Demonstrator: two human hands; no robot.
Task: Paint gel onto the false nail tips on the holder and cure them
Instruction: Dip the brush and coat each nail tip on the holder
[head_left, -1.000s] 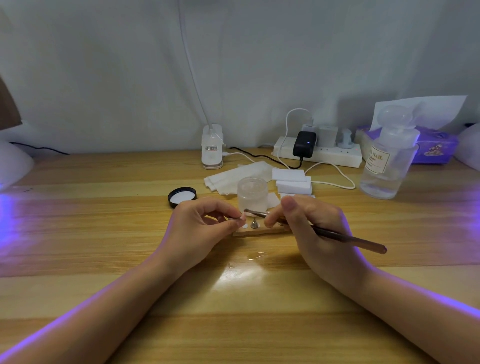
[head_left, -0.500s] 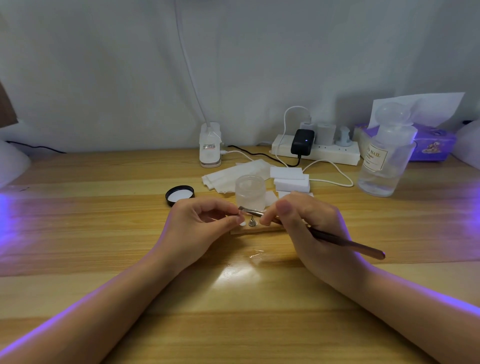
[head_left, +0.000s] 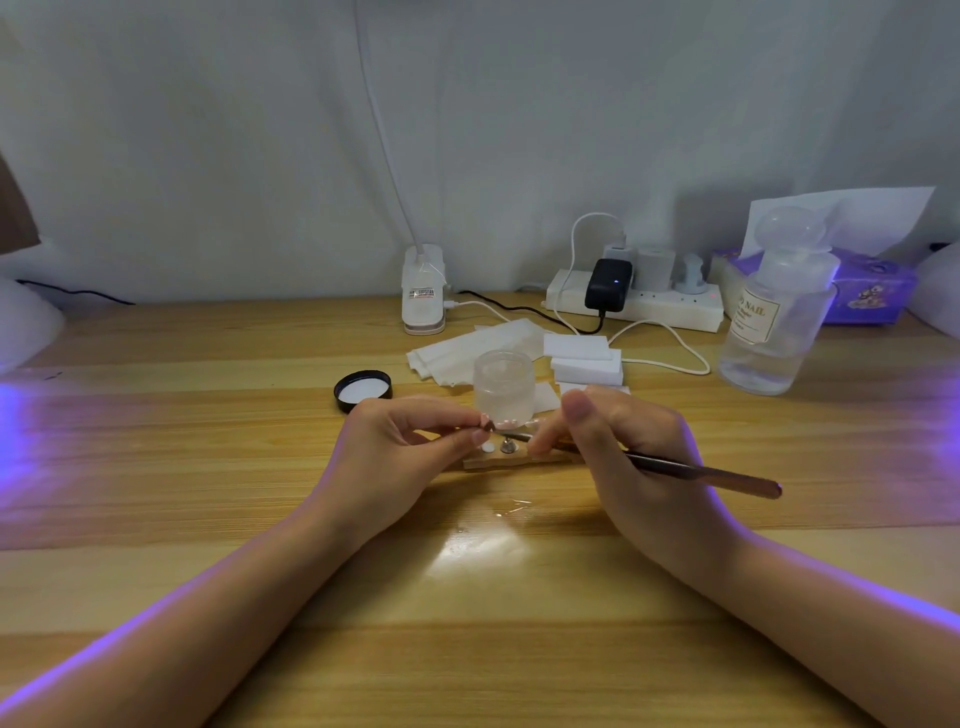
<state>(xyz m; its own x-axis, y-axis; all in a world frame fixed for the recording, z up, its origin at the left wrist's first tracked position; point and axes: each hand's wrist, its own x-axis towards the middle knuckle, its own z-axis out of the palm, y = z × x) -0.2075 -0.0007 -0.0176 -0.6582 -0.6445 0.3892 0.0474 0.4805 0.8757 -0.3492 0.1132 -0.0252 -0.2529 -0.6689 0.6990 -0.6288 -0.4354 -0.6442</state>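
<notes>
Left hand: the left hand (head_left: 387, 457) pinched a small nail tip (head_left: 487, 422) between thumb and forefinger, held just above the wooden holder (head_left: 511, 460).
Right hand: the right hand (head_left: 631, 457) gripped a slim brush (head_left: 701, 472) like a pen, fingers curled round it, its working end touching the pinched tip (too small to tell how much gel sat on it).
Holder: it lay flat on the table between the two hands, with one metal peg (head_left: 507, 445) upright and a pale tip (head_left: 487, 447) beside it.
Gel jar: a frosted jar (head_left: 503, 383) stood open just behind the holder; its black lid (head_left: 362, 389) lay upturned to the left, apart from it.
Behind: white wipes (head_left: 483, 347) and stacked white blocks (head_left: 584, 356) lay near the jar.
Far edge: a white lamp base (head_left: 423, 296), a power strip (head_left: 636, 304) with a black adapter, a clear labelled bottle (head_left: 774, 322) and a purple tissue box (head_left: 862, 291) stood along the wall.
Table: light wood (head_left: 208, 467), washed with violet light at both sides.
</notes>
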